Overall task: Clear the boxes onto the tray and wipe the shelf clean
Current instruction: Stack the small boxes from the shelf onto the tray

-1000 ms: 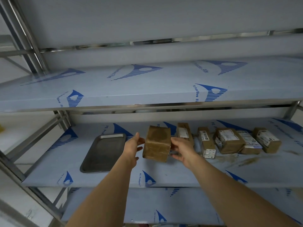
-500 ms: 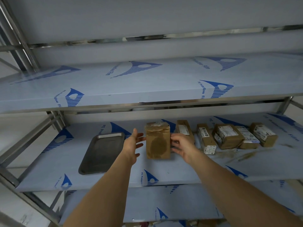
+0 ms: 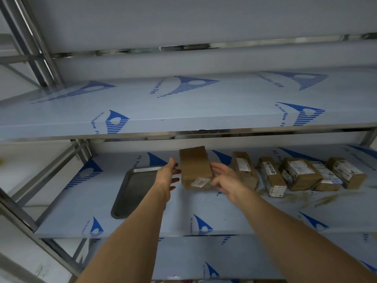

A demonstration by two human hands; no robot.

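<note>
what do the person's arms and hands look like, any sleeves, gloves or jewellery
Both arms are bare from where they enter the view to the fingertips: no sleeves show. The left hand and the right hand wear no gloves. No watch, bracelet or ring shows on either wrist or on the fingers in view, though motion blur hides fine detail.

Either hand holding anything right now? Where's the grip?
The brown cardboard box sits between both hands: left hand at its left side, right hand at its right. Fingers look straight; motion blur hides any real grip.
</note>
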